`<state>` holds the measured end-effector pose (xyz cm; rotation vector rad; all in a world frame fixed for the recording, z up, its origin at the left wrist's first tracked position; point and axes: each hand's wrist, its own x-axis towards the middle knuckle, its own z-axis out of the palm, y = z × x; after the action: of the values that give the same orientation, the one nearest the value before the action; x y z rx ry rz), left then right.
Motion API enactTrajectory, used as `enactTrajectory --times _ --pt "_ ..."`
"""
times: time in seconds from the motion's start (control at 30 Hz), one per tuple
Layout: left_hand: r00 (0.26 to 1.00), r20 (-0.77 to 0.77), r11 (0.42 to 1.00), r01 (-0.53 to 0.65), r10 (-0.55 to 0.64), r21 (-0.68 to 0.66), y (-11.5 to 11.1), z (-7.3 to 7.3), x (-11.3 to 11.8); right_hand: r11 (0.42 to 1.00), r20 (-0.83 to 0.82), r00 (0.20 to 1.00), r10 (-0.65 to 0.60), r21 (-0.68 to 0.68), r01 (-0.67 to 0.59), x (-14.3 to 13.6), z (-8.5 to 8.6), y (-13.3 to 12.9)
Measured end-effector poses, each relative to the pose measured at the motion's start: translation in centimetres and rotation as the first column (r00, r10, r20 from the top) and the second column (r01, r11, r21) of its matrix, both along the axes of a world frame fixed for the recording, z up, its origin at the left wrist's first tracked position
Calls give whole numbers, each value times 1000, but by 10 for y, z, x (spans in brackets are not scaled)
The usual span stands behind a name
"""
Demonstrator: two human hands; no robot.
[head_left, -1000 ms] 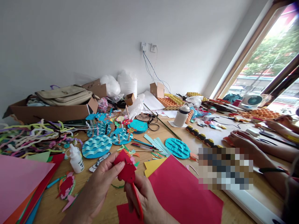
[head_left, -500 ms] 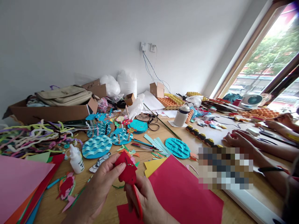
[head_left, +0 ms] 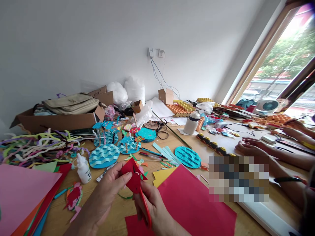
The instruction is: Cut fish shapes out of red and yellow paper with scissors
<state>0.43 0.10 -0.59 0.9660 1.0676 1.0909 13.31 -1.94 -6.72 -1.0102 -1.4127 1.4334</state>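
My left hand [head_left: 108, 186] pinches a small piece of red paper [head_left: 131, 176] between thumb and fingers, above the table's near side. My right hand [head_left: 155, 206] is wrapped round the red handles of a pair of scissors [head_left: 145, 206]. Their blades reach up to the paper and are mostly hidden by it; a cut strip stands away at its right edge. Under and beside my right hand lie a large red sheet [head_left: 194, 200] and a smaller red piece [head_left: 137, 226]. Yellow paper [head_left: 163, 175] shows behind the large sheet.
A white glue bottle [head_left: 84, 168] stands left, near stacked coloured sheets [head_left: 27, 193] and pipe cleaners [head_left: 41, 147]. Blue wavy paper discs [head_left: 104, 156], pens [head_left: 152, 154] and paper scraps lie ahead. A white bottle [head_left: 192, 124] stands farther back. Another person's hands [head_left: 256, 147] rest at right.
The cut in the red paper has opened wider, and a pointed strip now sticks out to the right. The scissors have shifted slightly. The whole view has moved a little.
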Motion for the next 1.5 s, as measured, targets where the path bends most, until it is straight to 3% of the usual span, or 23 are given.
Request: enactTrajectory --times 0.13,0.3,0.37,0.5,0.57,0.63,0.77,0.9,1.0,1.07,1.2,1.27,1.33,1.4,1.5 --pt "999 8 998 -39 38 54 3 7 -10 988 -14 996 92 -123 -93 2 10 2" --pt "976 -173 984 -112 135 138 9 14 -29 955 60 965 255 -175 -241 10 20 3" --pt "966 -219 980 -99 137 172 11 14 -35 948 119 954 274 -201 -247 19 24 3" --pt "962 -249 976 -54 107 211 12 14 -38 996 123 992 38 -79 -29 39 41 8" --pt "959 -280 970 23 48 244 12 15 -36 991 81 988 -129 42 126 44 55 14" --pt "945 -325 953 112 -15 282 11 17 -32 973 110 977 -180 168 160 41 72 22" --pt "919 -391 928 184 -45 325 12 25 -28 956 179 975 -132 283 77 26 93 37" --pt "928 -369 930 173 -43 325 10 33 -27 969 87 995 -52 246 29 12 95 47" --pt "945 -306 939 -3 115 344 5 37 -29 964 16 995 -101 248 94 7 90 51" --pt "908 -331 911 -113 257 397 1 38 -32 954 -28 987 -158 254 160 6 87 53" --pt "721 -489 793 -137 490 593 -1 35 -36 919 -75 960 -271 278 281 3 80 55" --pt "702 -513 789 -114 494 603 0 33 -35 901 -90 947 -308 291 321 1 75 55" --pt "827 -430 869 -133 363 476 2 29 -31 886 -110 937 -330 308 348 -2 71 55" --pt "938 -203 927 -211 282 310 4 26 -24 873 -132 928 -348 316 372 -4 68 56" --pt "953 84 939 -301 291 164 8 21 -14 873 -164 920 -356 292 390 -7 66 57"
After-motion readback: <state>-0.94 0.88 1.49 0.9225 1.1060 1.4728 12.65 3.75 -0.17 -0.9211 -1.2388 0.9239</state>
